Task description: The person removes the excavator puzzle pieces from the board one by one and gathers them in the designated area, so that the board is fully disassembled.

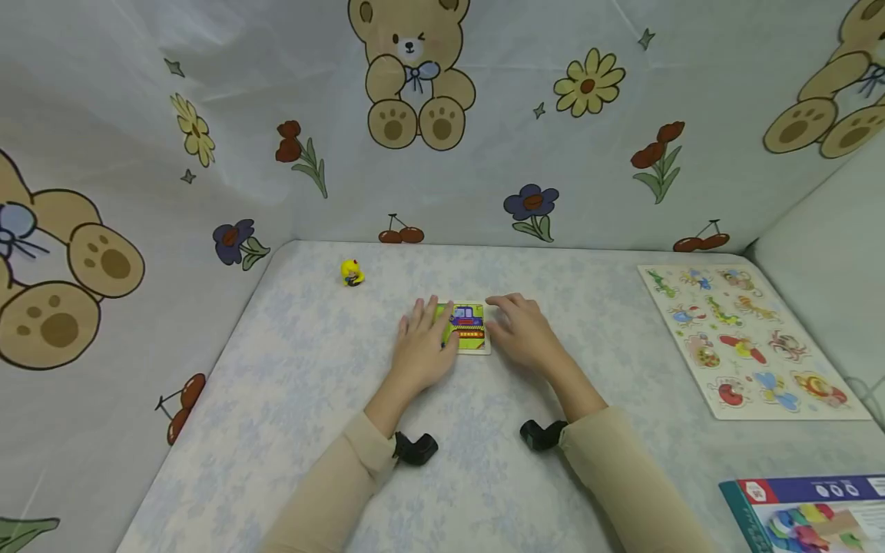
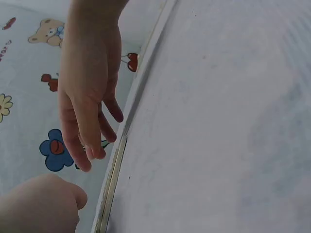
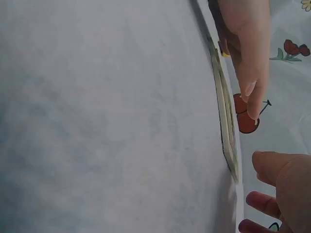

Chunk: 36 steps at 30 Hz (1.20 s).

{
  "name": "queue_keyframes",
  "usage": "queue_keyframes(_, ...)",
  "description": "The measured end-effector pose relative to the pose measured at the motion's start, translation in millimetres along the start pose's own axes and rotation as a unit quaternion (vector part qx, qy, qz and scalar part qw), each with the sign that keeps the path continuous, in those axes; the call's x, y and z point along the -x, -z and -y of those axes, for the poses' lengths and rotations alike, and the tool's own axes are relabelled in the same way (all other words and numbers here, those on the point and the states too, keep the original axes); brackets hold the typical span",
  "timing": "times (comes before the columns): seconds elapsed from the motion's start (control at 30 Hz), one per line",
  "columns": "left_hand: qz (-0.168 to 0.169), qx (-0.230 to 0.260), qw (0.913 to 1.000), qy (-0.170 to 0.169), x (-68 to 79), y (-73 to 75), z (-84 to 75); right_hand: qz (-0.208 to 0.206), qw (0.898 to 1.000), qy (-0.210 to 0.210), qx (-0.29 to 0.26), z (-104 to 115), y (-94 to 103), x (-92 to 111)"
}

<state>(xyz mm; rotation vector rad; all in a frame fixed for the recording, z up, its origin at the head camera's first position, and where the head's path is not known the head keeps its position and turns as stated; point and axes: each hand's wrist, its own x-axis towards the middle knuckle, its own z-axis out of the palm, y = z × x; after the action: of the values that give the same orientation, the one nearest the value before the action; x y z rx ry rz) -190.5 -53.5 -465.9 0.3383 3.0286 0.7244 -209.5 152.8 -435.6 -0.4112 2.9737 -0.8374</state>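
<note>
A small flat picture board with a blue vehicle on a yellow-green ground lies near the table's middle. Over its left part is my left hand, fingers spread and hiding that side. My right hand is at the board's right edge, fingers loosely bent; whether they touch it I cannot tell. In the left wrist view the right hand hangs above the board's thin edge. The right wrist view shows the same pale edge, with the left hand beyond it.
A small yellow toy figure stands at the back left. On the right lies a large white board with animal pictures. A colourful box sits at the front right corner. Behind the table hangs a bear-printed cloth.
</note>
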Motion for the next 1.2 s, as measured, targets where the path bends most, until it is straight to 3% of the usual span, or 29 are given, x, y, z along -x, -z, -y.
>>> queue_keyframes(0.43,0.028,-0.022,0.9993,0.009,-12.4,-8.0,-7.4,0.031,0.997,-0.012,0.067,-5,-7.9,-29)
queue_keyframes(1.2,0.028,-0.066,0.9973,0.015,-10.5,-16.7,-2.9,0.081,0.997,0.001,0.007,-4,-13.0,-51)
